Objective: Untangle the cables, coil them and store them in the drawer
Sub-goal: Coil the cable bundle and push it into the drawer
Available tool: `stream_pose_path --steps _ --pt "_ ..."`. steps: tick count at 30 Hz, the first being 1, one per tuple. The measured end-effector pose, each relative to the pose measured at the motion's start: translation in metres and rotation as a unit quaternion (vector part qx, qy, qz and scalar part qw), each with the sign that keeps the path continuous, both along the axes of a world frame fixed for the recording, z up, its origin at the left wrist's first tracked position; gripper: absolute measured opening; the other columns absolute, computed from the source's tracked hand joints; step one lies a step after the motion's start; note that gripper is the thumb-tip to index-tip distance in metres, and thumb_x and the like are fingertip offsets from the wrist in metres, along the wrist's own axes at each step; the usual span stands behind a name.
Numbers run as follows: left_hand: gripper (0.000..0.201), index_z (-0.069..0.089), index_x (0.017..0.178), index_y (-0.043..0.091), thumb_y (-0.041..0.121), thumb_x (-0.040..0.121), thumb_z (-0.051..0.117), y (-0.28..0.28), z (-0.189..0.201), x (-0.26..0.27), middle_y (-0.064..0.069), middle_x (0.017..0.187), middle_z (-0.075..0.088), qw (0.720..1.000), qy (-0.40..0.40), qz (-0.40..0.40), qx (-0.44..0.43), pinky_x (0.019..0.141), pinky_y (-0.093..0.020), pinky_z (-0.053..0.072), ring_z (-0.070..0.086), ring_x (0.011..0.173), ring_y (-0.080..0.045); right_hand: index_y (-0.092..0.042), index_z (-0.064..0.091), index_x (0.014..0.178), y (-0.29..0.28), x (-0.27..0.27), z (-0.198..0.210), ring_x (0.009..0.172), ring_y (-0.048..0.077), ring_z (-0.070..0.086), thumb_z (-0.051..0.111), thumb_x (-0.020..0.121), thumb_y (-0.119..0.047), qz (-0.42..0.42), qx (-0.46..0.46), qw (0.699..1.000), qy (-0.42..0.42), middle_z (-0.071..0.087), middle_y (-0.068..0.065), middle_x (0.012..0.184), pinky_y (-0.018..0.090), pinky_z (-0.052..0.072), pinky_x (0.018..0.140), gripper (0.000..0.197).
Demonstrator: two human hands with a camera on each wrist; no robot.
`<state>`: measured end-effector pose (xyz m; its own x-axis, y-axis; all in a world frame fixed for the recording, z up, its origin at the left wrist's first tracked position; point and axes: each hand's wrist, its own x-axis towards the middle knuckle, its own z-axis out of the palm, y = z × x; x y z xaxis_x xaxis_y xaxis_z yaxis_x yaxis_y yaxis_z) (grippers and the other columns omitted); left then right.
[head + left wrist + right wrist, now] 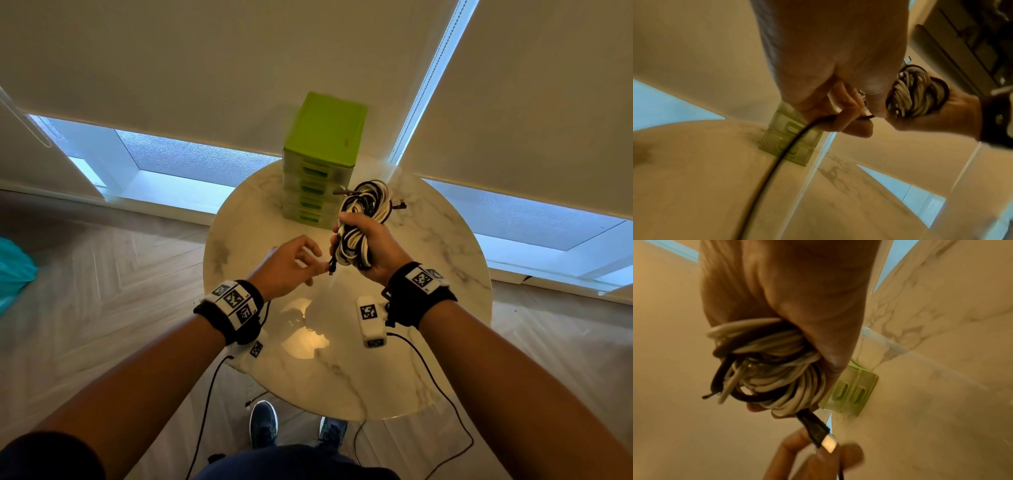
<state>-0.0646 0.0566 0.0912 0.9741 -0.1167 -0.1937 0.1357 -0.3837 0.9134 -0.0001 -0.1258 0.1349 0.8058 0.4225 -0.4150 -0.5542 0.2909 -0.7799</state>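
My right hand grips a tangled bundle of black and white cables above the round marble table. The right wrist view shows the bundle packed into the fist, with a black plug with a silver tip hanging below it. My left hand is just left of that plug, fingertips touching it. In the left wrist view my left hand curls its fingers round a black cable strand that trails downward. The green drawer unit stands at the table's far side, all drawers closed.
The drawer unit stands just beyond the bundle. A teal bag lies on the wooden floor at far left. My shoes are at the table's near edge. Black wrist-camera leads hang from both wrists.
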Motion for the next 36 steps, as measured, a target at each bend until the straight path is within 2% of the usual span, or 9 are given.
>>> stream_pose_path --steps 5,7,10,13,16,20,26,31,36 --pt "0.028 0.073 0.101 0.027 0.053 0.094 0.066 0.017 -0.021 -0.002 0.008 0.089 0.07 0.985 0.043 -0.068 0.151 0.076 -0.026 0.052 0.065 0.081 -0.011 -0.002 0.068 0.089 -0.01 0.015 -0.006 0.071 0.028 0.065 0.072 0.086 -0.016 0.035 -0.156 0.986 -0.048 0.067 0.016 0.081 0.035 0.055 0.064 0.015" --pt "0.027 0.074 0.1 0.026 0.05 0.095 0.065 0.021 -0.021 -0.001 0.007 0.092 0.07 0.98 0.038 -0.082 0.178 0.077 -0.025 0.047 0.063 0.086 -0.011 0.002 0.071 0.095 -0.015 0.02 -0.012 0.075 0.032 0.069 0.077 0.082 -0.02 0.048 -0.233 0.969 -0.066 0.072 0.019 0.086 0.04 0.059 0.069 0.026" --pt "0.018 0.071 0.101 0.024 0.042 0.096 0.067 0.023 -0.014 0.004 0.006 0.094 0.069 0.982 0.008 -0.077 0.175 0.075 -0.024 0.044 0.061 0.086 -0.01 0.001 0.075 0.095 -0.018 0.024 -0.019 0.08 0.031 0.073 0.081 0.077 -0.026 0.093 -0.363 0.919 -0.12 0.076 0.018 0.088 0.045 0.06 0.079 0.034" --pt "0.012 0.07 0.099 0.024 0.035 0.095 0.071 0.021 -0.005 0.013 0.008 0.092 0.066 0.982 -0.072 -0.045 0.167 0.072 -0.016 0.04 0.057 0.084 -0.002 -0.004 0.076 0.092 -0.019 0.021 -0.024 0.086 0.033 0.074 0.084 0.068 -0.035 0.131 -0.408 0.895 -0.121 0.076 0.016 0.086 0.05 0.06 0.087 0.04" --pt "0.009 0.071 0.102 0.023 0.027 0.094 0.073 0.019 0.005 0.024 0.01 0.097 0.064 0.979 -0.15 -0.028 0.134 0.072 -0.009 0.039 0.057 0.088 0.003 -0.007 0.076 0.092 -0.021 0.022 -0.029 0.088 0.034 0.074 0.084 0.059 -0.043 0.146 -0.429 0.885 -0.11 0.077 0.015 0.087 0.052 0.059 0.087 0.049" --pt "0.013 0.075 0.102 0.024 0.024 0.089 0.079 0.015 0.015 0.035 0.008 0.102 0.063 0.976 -0.193 -0.019 0.103 0.073 -0.008 0.044 0.058 0.085 0.001 -0.01 0.075 0.097 -0.02 0.013 -0.029 0.089 0.029 0.073 0.083 0.075 -0.032 0.139 -0.425 0.889 -0.104 0.076 0.014 0.092 0.044 0.059 0.085 0.033" --pt "0.013 0.078 0.1 0.017 0.017 0.087 0.081 0.008 0.007 0.048 0.004 0.098 0.07 0.967 -0.241 0.019 0.082 0.082 -0.008 0.047 0.065 0.089 0.003 -0.019 0.073 0.092 -0.011 -0.004 -0.033 0.088 0.023 0.072 0.083 0.079 -0.025 0.109 -0.371 0.915 -0.114 0.075 0.008 0.091 0.037 0.058 0.083 0.017" --pt "0.014 0.079 0.103 0.019 0.024 0.09 0.078 0.005 -0.003 0.042 0.007 0.098 0.074 0.971 -0.211 0.03 0.106 0.075 -0.008 0.047 0.065 0.082 0.002 -0.012 0.075 0.097 -0.016 -0.006 -0.029 0.082 0.017 0.072 0.075 0.084 -0.015 0.099 -0.335 0.929 -0.125 0.076 0.005 0.087 0.029 0.058 0.076 0.014" --pt "0.014 0.08 0.103 0.021 0.028 0.09 0.078 0.005 0.001 0.043 0.004 0.099 0.076 0.972 -0.199 0.05 0.111 0.072 -0.006 0.049 0.068 0.08 -0.005 -0.014 0.072 0.095 -0.016 -0.009 -0.021 0.082 0.022 0.07 0.067 0.088 -0.012 0.087 -0.285 0.948 -0.111 0.074 0.008 0.087 0.038 0.058 0.081 0.009"
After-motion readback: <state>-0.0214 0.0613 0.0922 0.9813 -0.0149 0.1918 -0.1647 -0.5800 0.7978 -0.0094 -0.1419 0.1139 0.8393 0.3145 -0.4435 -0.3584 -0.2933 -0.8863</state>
